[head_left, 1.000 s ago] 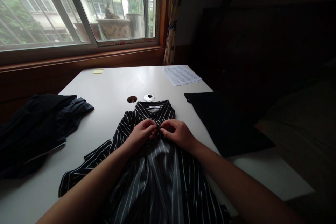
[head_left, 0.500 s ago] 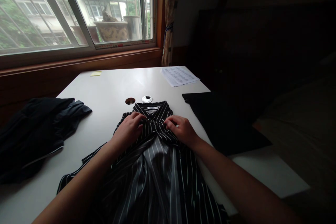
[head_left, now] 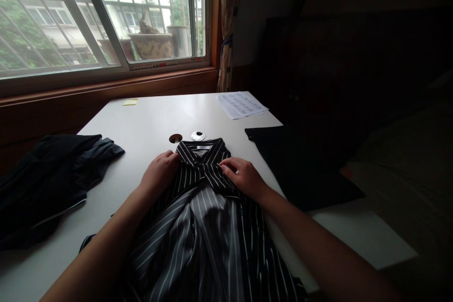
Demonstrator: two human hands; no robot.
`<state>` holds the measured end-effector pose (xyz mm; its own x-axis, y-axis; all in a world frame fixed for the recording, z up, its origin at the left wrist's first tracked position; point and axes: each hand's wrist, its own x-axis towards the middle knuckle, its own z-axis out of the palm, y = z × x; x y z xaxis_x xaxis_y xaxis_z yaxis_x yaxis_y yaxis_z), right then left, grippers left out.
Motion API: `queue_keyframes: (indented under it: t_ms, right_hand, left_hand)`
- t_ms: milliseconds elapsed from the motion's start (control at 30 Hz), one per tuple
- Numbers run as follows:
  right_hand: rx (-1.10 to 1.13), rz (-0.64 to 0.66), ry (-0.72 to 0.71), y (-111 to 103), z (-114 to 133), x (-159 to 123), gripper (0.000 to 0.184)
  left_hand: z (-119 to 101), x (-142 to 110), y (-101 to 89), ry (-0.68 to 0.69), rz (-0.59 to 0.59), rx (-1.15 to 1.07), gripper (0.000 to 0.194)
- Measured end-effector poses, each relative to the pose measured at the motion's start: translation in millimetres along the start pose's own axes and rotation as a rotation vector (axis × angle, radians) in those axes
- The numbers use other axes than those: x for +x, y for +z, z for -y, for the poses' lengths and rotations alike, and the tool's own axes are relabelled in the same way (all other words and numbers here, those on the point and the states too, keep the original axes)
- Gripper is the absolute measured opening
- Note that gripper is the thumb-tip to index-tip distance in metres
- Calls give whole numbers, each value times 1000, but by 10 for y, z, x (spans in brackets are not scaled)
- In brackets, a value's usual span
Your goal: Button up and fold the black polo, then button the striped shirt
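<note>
A black shirt with white stripes (head_left: 208, 226) lies on the white table with its collar at the far end and its lower front spread apart, showing the greyer inside. My left hand (head_left: 161, 170) is at the shirt's left shoulder beside the collar, its fingers closed on the cloth there. Just below the collar on the right, my right hand (head_left: 242, 174) pinches the shirt front between thumb and fingers. Part of the left sleeve is hidden under my left forearm.
Dark folded clothes (head_left: 53, 179) lie at the left of the white table (head_left: 148, 122). A black garment (head_left: 300, 165) hangs over the right edge. Printed papers (head_left: 242, 104), a yellow note (head_left: 130, 102) and a round cable-hole cover (head_left: 198, 136) are farther back, below the window.
My left hand has moved left, from the shirt's chest to its shoulder beside the collar. My right hand stays nearly in place, and the cloth below the collar looks smoother.
</note>
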<state>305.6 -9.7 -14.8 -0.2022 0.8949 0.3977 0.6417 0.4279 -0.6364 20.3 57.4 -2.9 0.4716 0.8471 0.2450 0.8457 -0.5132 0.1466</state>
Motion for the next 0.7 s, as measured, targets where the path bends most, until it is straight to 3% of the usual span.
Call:
queue_keyframes:
  t_ms: [233,367,500,700]
  right_hand:
    - [5,5,-29,-19,52,-10,14]
    - [28,48,-118,-15,95,-22,10]
    - [53,83,-191,-31,157,-57,12]
    - [-3,197,-307,-47,307,-119,15]
  left_hand:
    - [342,-35,-81,-173,-271,-147,22]
    - [526,-71,61,-224,-222,-319,22]
    - [533,-89,179,-160,-157,-396,29]
    - [434,-119,38,-93,-207,-370,42]
